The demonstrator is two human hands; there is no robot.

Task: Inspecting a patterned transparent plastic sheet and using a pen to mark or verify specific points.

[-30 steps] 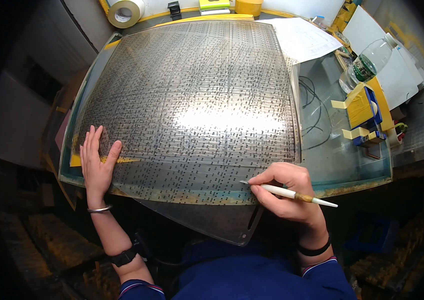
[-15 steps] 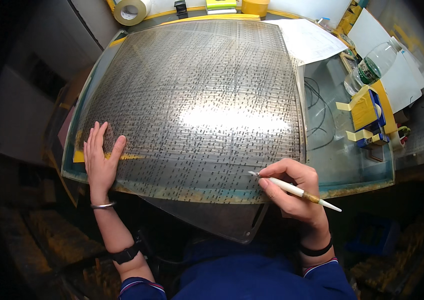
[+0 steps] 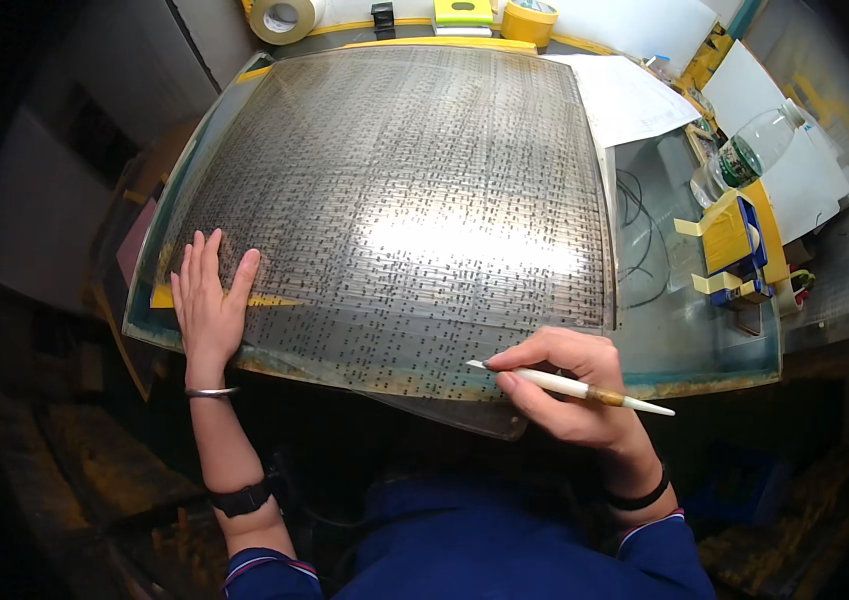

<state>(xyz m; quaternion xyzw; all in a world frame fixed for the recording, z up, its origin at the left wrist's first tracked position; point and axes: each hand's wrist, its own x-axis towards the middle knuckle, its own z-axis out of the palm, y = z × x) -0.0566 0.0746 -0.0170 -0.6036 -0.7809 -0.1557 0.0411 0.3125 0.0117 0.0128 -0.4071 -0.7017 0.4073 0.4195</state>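
A large transparent film sheet (image 3: 365,160), covered in rows of small dark marks, lies over a glass-topped table (image 3: 690,345). Flat on the sheet's near left part rests my left hand (image 3: 213,310), its fingers stretched and thumb apart. My right hand (image 3: 580,395) pinches a slim white craft knife (image 3: 557,383) with a brownish band near its tail. The knife's pale pointed tip is at the sheet's near edge, right of the middle; whether it touches the surface I cannot tell. Beside my left hand, a yellow strip (image 3: 270,300) shows at the sheet.
A blue tape dispenser (image 3: 757,240) with yellow tape and a clear bottle (image 3: 757,150) stand at the right. Papers (image 3: 630,98) lie at the far right corner. Along the back are a tape roll (image 3: 285,18) and a yellow tub (image 3: 528,24). A thin cable (image 3: 635,215) curls right of the sheet.
My right hand and the craft knife have shifted left and slightly nearer to me. My left hand stays flat on the sheet. The whole view has tilted a little.
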